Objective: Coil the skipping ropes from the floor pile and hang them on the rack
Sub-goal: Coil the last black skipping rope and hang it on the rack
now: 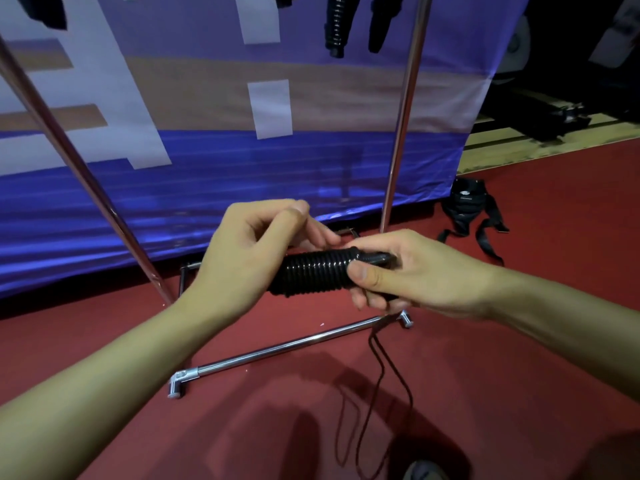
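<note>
Left hand (252,251) is at the left end of the coiled skipping rope (313,273), fingers curled, thumb and forefinger pinched together just above the coils. The rope bundle lies approx. horizontal in the air betw. both hands, long axis left-right, right end a bit higher. Right hand (412,271) clamps the right end, thumb on front. Loose cord (391,386) hangs to the red floor (519,358), in front of the rack (287,346).

Hung ropes (336,26) cropped at top.
</note>
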The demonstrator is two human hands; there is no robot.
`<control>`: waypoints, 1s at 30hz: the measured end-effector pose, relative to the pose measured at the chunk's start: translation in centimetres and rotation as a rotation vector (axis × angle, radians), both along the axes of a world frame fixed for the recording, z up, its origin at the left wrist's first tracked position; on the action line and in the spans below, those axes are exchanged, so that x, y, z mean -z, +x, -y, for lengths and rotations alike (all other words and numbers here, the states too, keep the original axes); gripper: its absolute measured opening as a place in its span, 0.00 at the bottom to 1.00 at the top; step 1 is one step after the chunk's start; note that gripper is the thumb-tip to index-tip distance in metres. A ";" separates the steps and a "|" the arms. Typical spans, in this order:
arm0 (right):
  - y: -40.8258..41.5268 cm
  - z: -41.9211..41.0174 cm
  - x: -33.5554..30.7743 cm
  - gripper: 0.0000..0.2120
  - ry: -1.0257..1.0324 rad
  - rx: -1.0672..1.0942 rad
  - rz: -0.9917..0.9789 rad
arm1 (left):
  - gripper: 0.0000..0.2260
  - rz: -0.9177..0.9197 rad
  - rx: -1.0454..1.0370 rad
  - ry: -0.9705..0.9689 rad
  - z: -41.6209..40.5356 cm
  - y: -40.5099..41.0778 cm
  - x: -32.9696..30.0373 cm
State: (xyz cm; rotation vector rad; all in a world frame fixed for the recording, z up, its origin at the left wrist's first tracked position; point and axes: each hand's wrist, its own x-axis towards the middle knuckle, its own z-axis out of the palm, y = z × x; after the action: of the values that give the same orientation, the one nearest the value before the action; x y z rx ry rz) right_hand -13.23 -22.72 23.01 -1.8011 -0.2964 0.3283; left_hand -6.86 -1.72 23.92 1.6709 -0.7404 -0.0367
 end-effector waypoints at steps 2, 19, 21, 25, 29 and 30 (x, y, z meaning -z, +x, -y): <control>-0.5 -0.4 -0.3 0.13 -0.045 -0.018 0.030 | 0.21 0.002 0.008 0.005 0.0 -0.1 0.2; -0.8 -0.9 -0.6 0.12 0.105 -0.034 0.027 | 0.22 -0.090 -0.123 -0.179 1.9 -0.8 -0.6; -0.7 -1.1 -0.5 0.20 0.107 -0.029 0.007 | 0.21 -0.081 -0.145 -0.198 1.7 -0.5 -0.9; -1.0 -0.9 -0.7 0.14 0.013 -0.066 0.051 | 0.22 -0.020 -0.115 -0.073 1.6 -0.5 -0.4; -0.4 -0.1 -0.5 0.12 -0.121 -0.083 0.059 | 0.16 0.059 -0.026 0.162 0.9 0.2 0.3; -0.2 0.2 -0.4 0.11 -0.148 -0.080 0.057 | 0.12 0.085 0.031 0.266 0.6 0.2 0.1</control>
State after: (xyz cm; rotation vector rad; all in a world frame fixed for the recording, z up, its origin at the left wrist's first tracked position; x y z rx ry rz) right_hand -13.44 -22.87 23.39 -1.9504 -0.3931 0.3635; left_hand -6.63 -2.27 23.80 1.9230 -0.8544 -0.0895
